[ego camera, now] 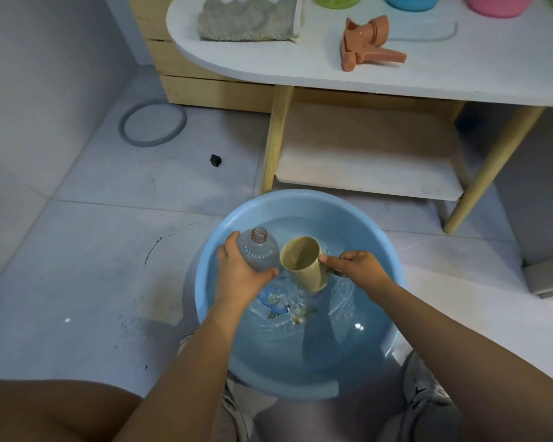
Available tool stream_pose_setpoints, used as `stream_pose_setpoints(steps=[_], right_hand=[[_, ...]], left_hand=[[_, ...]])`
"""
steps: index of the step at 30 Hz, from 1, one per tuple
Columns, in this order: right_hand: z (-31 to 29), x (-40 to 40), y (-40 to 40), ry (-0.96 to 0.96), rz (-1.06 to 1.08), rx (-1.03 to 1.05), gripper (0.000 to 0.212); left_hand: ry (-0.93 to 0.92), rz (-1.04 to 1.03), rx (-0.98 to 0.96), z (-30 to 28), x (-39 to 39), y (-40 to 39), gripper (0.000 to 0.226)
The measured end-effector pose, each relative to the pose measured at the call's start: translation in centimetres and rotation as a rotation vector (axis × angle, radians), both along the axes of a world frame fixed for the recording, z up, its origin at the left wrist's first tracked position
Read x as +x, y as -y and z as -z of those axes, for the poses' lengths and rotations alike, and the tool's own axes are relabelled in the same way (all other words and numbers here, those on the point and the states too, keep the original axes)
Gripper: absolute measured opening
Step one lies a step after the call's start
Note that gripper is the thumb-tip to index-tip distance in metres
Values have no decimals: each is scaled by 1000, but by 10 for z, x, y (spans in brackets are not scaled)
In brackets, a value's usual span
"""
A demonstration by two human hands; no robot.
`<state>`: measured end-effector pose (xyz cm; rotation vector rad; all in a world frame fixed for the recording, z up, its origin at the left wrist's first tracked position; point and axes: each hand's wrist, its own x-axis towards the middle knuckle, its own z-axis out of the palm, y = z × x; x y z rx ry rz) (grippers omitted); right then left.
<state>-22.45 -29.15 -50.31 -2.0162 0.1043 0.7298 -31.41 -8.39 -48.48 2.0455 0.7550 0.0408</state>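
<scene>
A light blue basin (pixel 224 224) of water sits on the floor in front of me. My left hand (pixel 240 275) grips a clear plastic bottle (pixel 259 250) with an open orange-tinted neck, held tilted over the basin's left side. My right hand (pixel 358 266) holds a tan cup (pixel 304 263) by its handle, tilted with its mouth toward the bottle and its base dipping at the water. A printed picture shows on the basin's bottom through the rippling water.
A white table (pixel 300 59) with wooden legs stands beyond the basin, carrying an orange spray trigger head (pixel 367 43), a grey towel (pixel 249 19) and coloured tubs. A grey ring (pixel 152 122) and a small black cap (pixel 216 160) lie on the tiled floor.
</scene>
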Motion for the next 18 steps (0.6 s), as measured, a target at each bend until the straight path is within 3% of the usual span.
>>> stream_pose_setpoints(steps=[11,18], right_hand=[[-27,0,22,81,133,103,57],[-59,3,14,193,88,120,62]], left_hand=[[14,49,29,1,-3,0,108],[27,108,55,1,5,7,109]])
